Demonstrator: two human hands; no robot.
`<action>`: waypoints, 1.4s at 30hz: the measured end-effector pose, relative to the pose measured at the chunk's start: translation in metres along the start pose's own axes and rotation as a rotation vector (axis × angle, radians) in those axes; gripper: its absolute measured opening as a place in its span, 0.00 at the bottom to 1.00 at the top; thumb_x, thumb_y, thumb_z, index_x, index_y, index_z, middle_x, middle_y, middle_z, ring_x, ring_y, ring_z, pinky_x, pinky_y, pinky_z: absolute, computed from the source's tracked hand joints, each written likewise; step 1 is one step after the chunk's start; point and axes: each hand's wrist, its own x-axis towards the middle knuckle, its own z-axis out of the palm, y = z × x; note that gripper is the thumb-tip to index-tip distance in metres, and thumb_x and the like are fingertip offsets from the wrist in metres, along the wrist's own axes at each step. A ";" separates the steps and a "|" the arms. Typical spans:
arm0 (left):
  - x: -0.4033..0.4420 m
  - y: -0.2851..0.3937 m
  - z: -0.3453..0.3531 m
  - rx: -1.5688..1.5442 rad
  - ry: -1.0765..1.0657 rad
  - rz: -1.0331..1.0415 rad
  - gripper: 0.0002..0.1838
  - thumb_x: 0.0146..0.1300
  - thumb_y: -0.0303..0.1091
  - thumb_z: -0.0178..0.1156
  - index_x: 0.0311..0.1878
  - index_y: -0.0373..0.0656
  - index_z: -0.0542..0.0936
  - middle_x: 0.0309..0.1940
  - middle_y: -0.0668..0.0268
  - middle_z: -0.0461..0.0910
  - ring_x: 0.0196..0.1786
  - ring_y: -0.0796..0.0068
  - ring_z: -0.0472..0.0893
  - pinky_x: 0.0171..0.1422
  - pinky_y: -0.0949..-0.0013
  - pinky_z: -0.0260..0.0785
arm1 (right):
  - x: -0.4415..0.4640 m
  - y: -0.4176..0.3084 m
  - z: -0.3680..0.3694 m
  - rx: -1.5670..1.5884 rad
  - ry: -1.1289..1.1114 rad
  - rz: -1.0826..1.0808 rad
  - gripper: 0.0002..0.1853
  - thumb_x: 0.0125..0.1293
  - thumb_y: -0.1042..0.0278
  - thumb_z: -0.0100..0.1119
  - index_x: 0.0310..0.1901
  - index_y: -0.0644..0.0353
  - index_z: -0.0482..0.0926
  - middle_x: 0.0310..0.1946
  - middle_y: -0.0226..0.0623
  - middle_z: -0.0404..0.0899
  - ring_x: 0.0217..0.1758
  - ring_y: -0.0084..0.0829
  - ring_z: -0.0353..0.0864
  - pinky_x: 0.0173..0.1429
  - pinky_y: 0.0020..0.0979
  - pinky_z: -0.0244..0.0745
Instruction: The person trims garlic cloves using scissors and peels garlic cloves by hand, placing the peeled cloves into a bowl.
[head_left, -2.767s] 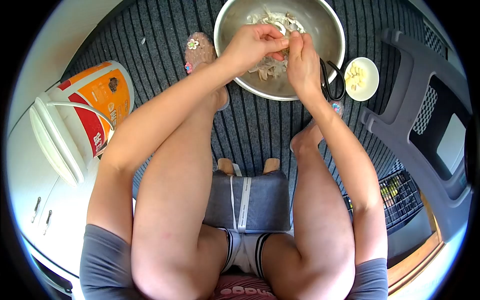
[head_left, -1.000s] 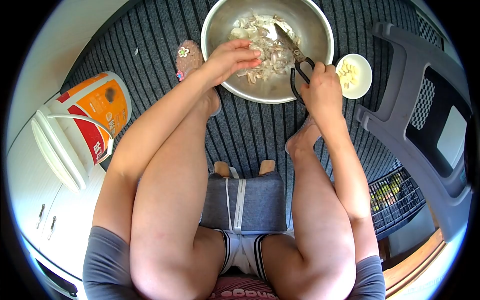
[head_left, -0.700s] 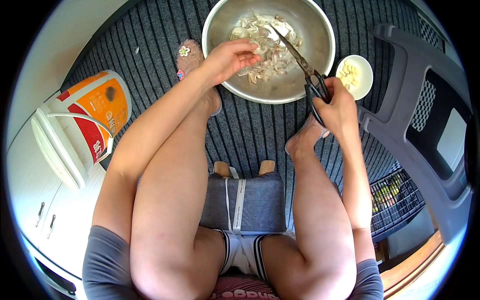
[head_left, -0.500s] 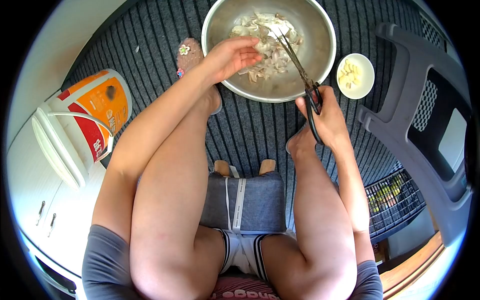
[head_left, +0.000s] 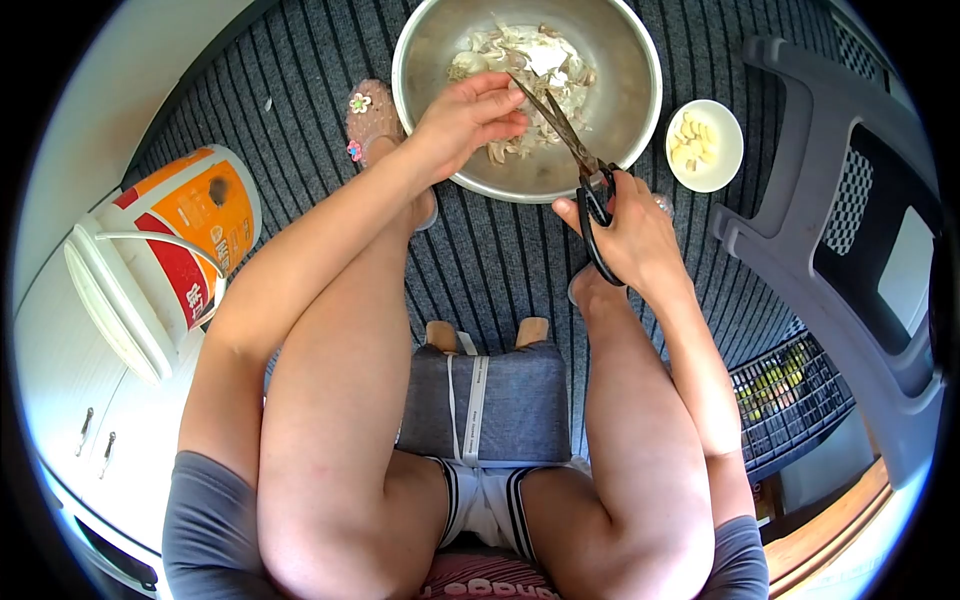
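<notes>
My right hand (head_left: 632,232) grips a pair of black-handled scissors (head_left: 570,138). Their blades stand slightly apart, pointing up and left over a steel bowl (head_left: 635,60). One blade tip reaches the fingertips of my left hand (head_left: 468,122), whose fingers are curled together over the bowl's near left side. Whatever those fingers pinch is hidden or too small to make out. Garlic skins (head_left: 512,148) lie in the bowl, and a whole garlic bulb (head_left: 468,66) sits just beyond my left hand. To the right, a small white bowl (head_left: 734,150) holds several peeled garlic cloves (head_left: 692,142).
A grey plastic stool (head_left: 790,190) lies tipped at the right, above a black basket (head_left: 785,405). An orange and white bucket (head_left: 195,215) stands at the left by white cabinet doors (head_left: 130,430). Ribbed dark matting (head_left: 490,260) covers the floor.
The scissors and my right hand have moved left, bringing a blade tip to my left fingertips. The garlic bulb now shows in the bowl beyond my left hand.
</notes>
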 end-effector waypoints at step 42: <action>-0.018 0.001 0.022 0.245 -0.077 0.113 0.14 0.59 0.26 0.61 0.48 0.32 0.80 0.38 0.63 0.83 0.39 0.77 0.80 0.49 0.75 0.71 | -0.009 -0.007 0.023 -0.229 0.127 -0.135 0.42 0.56 0.28 0.54 0.37 0.75 0.67 0.30 0.59 0.77 0.31 0.55 0.81 0.35 0.44 0.77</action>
